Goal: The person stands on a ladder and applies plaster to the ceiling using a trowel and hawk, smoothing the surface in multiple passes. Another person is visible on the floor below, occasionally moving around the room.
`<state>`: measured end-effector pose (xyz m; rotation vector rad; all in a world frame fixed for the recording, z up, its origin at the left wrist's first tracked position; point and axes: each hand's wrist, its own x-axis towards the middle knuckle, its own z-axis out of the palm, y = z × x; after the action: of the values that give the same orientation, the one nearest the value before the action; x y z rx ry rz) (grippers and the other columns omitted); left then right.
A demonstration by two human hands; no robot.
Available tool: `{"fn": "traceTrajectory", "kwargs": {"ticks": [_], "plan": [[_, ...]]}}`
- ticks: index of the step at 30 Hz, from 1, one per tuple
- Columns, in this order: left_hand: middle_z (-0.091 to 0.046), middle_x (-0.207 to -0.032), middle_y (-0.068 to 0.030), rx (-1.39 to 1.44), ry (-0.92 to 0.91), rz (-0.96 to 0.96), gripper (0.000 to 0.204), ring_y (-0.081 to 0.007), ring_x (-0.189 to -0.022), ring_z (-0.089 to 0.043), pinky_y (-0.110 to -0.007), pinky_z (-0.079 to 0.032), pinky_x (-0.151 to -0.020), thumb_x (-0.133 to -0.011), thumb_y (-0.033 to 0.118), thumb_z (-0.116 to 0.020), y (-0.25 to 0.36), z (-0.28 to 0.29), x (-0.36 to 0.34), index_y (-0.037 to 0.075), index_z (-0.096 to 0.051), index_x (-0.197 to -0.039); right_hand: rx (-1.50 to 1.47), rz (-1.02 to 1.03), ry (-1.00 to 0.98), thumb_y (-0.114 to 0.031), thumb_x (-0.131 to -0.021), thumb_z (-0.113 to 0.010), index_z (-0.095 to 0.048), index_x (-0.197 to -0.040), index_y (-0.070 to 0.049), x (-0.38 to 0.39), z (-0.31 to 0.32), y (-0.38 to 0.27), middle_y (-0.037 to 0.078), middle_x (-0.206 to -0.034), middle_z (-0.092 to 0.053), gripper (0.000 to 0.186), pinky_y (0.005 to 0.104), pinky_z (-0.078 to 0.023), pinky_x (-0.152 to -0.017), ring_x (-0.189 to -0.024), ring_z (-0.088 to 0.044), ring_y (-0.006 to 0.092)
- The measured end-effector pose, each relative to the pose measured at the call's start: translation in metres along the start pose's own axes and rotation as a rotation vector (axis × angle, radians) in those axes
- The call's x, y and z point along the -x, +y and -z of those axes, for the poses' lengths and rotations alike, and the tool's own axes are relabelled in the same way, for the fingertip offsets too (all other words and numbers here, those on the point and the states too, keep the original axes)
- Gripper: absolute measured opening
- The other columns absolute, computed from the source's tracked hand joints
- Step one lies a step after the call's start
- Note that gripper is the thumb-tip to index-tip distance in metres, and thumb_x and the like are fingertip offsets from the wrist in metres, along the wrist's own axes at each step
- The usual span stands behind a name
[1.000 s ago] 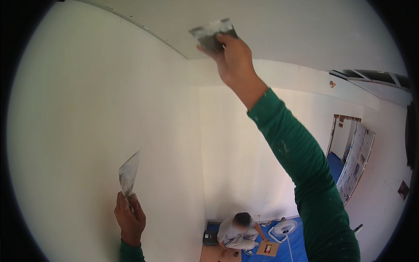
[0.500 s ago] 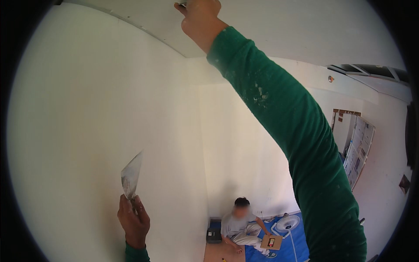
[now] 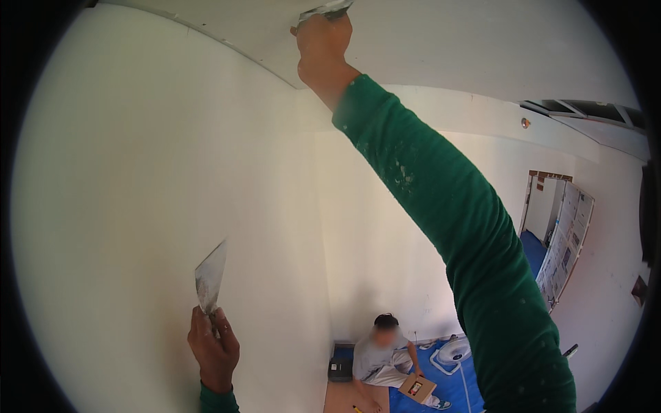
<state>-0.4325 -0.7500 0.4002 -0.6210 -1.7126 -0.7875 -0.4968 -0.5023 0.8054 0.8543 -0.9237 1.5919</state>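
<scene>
My right hand (image 3: pixel 325 40) reaches up to the ceiling (image 3: pixel 441 41), its fingers closed round a putty knife (image 3: pixel 329 9) whose wide blade lies at or close to the ceiling surface. White smears mark the green sleeve (image 3: pixel 441 193) of that arm. Lower down at the left, my left hand (image 3: pixel 215 347) grips a second putty knife (image 3: pixel 211 277) by its handle, blade pointing up and streaked with pale residue. Beside it is the plain white wall (image 3: pixel 124 206); I cannot tell whether the blade touches it.
On the floor below, a person (image 3: pixel 379 361) sits with a cardboard piece (image 3: pixel 418 388), near a black case (image 3: pixel 339 369). A white fan (image 3: pixel 453 352) rests on blue sheeting (image 3: pixel 447 382). To the right, a paper-covered door (image 3: pixel 568 237) stands ajar.
My right hand has come back and slightly right along the ceiling, bringing its blade into view. My left hand has barely shifted. The seated person has moved the cardboard piece.
</scene>
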Motion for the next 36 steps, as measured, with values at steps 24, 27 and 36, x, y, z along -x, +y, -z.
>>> {"fn": "traceTrajectory", "kwargs": {"ticks": [24, 27, 36], "plan": [[-0.049, -0.077, -0.0182, -0.015, -0.057, 0.034, 0.012, -0.0343, -0.056, -0.049, -0.044, -0.036, -0.05, -0.099, 0.003, -0.055, 0.001, -0.006, 0.003, -0.008, -0.05, -0.097, 0.323, 0.317, 0.067, 0.008, -0.089, -0.045, -0.036, -0.139, 0.023, -0.012, -0.021, 0.006, 0.041, -0.136, -0.049, 0.053, 0.0431, -0.04, -0.115, -0.131, -0.05, 0.0457], [-0.049, -0.077, -0.0185, -0.017, -0.029, 0.003, 0.013, -0.0351, -0.056, -0.049, -0.045, -0.035, -0.05, -0.099, 0.003, -0.055, -0.001, -0.009, 0.003, -0.008, -0.049, -0.096, 0.407, 0.279, -0.008, 0.006, -0.089, -0.047, -0.033, -0.142, 0.023, -0.001, -0.04, -0.004, 0.044, -0.14, -0.046, 0.057, 0.0451, -0.039, -0.116, -0.133, -0.049, 0.0494], [-0.058, -0.078, -0.0111, 0.572, -0.129, 0.367, 0.017, -0.0136, -0.049, -0.049, -0.027, -0.04, -0.043, -0.103, 0.015, -0.055, -0.012, -0.018, 0.008, -0.002, -0.055, -0.107, 0.542, 0.383, -0.539, 0.001, -0.1, -0.044, -0.028, -0.154, 0.01, 0.071, 0.068, -0.016, 0.031, -0.136, -0.056, 0.057, 0.0413, -0.049, -0.106, -0.117, -0.061, 0.0349]]}}
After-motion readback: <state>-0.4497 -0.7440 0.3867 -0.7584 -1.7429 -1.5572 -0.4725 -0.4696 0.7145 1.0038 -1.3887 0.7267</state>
